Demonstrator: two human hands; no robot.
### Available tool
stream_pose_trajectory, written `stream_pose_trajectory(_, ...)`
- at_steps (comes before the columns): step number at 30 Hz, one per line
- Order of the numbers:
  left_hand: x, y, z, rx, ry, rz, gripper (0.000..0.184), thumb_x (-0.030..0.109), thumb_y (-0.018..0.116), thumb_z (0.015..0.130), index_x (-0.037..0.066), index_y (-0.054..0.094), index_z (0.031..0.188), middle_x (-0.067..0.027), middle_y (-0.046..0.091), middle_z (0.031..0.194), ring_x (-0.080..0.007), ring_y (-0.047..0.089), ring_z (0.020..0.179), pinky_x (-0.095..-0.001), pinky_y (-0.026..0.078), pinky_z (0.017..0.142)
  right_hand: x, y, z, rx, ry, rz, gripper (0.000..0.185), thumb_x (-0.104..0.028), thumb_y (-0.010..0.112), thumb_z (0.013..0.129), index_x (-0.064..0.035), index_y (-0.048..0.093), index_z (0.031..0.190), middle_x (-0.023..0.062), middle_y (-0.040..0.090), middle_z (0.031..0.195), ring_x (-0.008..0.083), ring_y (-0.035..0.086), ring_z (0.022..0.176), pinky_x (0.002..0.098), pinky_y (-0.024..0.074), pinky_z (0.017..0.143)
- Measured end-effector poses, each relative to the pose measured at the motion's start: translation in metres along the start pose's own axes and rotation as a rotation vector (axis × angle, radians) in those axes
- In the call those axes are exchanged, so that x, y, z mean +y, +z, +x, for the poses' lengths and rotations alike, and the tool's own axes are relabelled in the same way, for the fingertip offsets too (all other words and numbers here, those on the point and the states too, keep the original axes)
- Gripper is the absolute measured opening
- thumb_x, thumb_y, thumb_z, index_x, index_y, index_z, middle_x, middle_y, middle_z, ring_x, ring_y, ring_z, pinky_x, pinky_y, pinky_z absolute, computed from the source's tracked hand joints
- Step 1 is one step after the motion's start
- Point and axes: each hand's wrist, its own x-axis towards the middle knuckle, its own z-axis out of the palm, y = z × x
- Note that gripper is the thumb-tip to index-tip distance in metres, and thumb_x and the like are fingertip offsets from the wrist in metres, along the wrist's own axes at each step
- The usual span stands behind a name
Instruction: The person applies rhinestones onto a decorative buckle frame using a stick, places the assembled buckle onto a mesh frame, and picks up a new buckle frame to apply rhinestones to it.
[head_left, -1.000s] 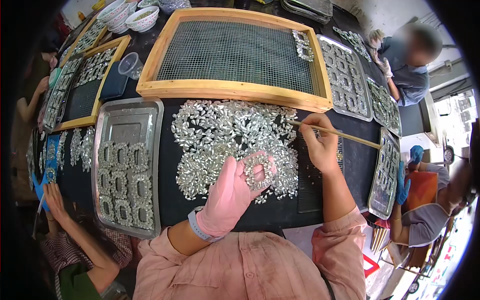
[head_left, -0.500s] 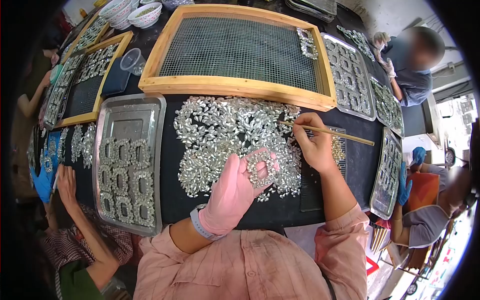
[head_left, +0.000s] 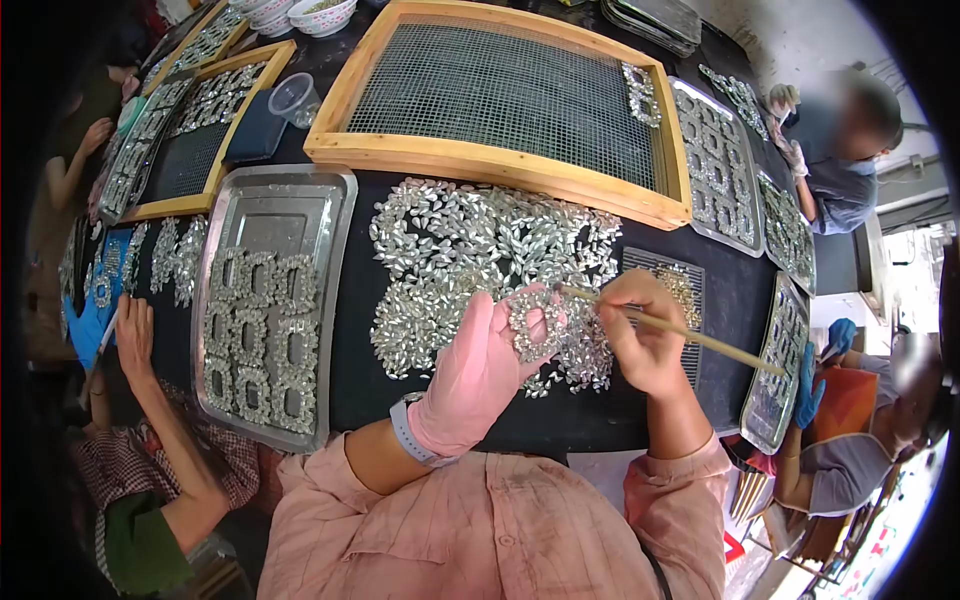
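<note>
My left hand [head_left: 463, 385], in a pink glove, holds a small rectangular rhinestone frame [head_left: 519, 328] on its fingers, with the thumb standing beside it. My bare right hand [head_left: 645, 330] pinches a thin wooden stick [head_left: 715, 347] like a pencil. The stick's tip is at the upper right edge of the frame; whether a stone is on the tip is too small to tell. Beneath and beyond both hands spreads a pile of loose silver rhinestones [head_left: 440, 240] on the black tabletop. A ridged tray [head_left: 640, 262] with gold-coloured stones lies just behind my right hand.
A metal tray [head_left: 270, 205] with several rhinestone frames stands at left. Beyond the pile lies a wood-framed mesh screen [head_left: 480, 90]. Another filled tray [head_left: 718, 170] adjoins it. A plastic cup [head_left: 293, 98] stands behind. Co-workers' hands [head_left: 135, 325] work at left, others at right.
My right hand has moved down and toward me, bringing the stick's tip from the loose rhinestones to the held frame. The view has shifted slightly.
</note>
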Motion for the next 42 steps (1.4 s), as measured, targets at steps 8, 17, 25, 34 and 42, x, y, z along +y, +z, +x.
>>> stream_pose_trajectory(8, 0.001, 0.008, -0.001, 0.011, 0.002, 0.039, 0.056, 0.044, 0.022, 0.102, 0.002, 0.043, 0.132, -0.0021, 0.047, 0.097, -0.0155, 0.045, 0.096, -0.0383, 0.038, 0.096, -0.012, 0.007, 0.009, -0.097, -0.236, -0.118, 0.020, 0.003, 0.065, 0.069, -0.0076, 0.059, 0.085, 0.0055, 0.059, 0.070, 0.0251, 0.056, 0.060, 0.0367, 0.0403, 0.061)
stream_pose_trajectory(17, -0.001, 0.011, 0.000, 0.028, 0.000, -0.007, 0.059, 0.044, 0.022, 0.102, -0.003, 0.041, 0.133, -0.0027, 0.045, 0.093, -0.0158, 0.044, 0.092, -0.0367, 0.040, 0.095, -0.013, 0.008, 0.010, -0.124, -0.285, -0.152, 0.024, 0.003, 0.065, 0.067, -0.0083, 0.060, 0.087, 0.0044, 0.057, 0.068, 0.0246, 0.054, 0.057, 0.0361, 0.0395, 0.060)
stream_pose_trajectory(25, -0.001, 0.010, 0.000, 0.003, -0.012, -0.021, 0.059, 0.044, 0.021, 0.102, -0.002, 0.041, 0.133, -0.0029, 0.045, 0.094, -0.0161, 0.044, 0.093, -0.0388, 0.039, 0.096, -0.016, 0.006, 0.010, -0.127, -0.285, -0.140, 0.022, 0.001, 0.065, 0.067, -0.0085, 0.059, 0.086, 0.0043, 0.057, 0.069, 0.0248, 0.054, 0.058, 0.0364, 0.0388, 0.060)
stream_pose_trajectory(34, -0.002, 0.007, 0.001, -0.038, -0.009, -0.019, 0.060, 0.043, 0.022, 0.102, -0.005, 0.040, 0.132, -0.0043, 0.045, 0.097, -0.0167, 0.044, 0.093, -0.0394, 0.039, 0.099, -0.015, 0.007, 0.009, -0.093, -0.287, -0.141, 0.022, 0.002, 0.066, 0.067, -0.0085, 0.059, 0.086, 0.0046, 0.058, 0.070, 0.0253, 0.054, 0.058, 0.0365, 0.0387, 0.060)
stream_pose_trajectory(42, 0.000, 0.009, 0.001, -0.047, -0.018, -0.033, 0.060, 0.043, 0.020, 0.103, -0.006, 0.040, 0.132, -0.0046, 0.046, 0.097, -0.0165, 0.044, 0.093, -0.0387, 0.038, 0.100, -0.016, 0.006, 0.010, -0.098, -0.289, -0.126, 0.023, 0.003, 0.065, 0.067, -0.0079, 0.059, 0.086, 0.0056, 0.058, 0.070, 0.0253, 0.053, 0.058, 0.0360, 0.0387, 0.059)
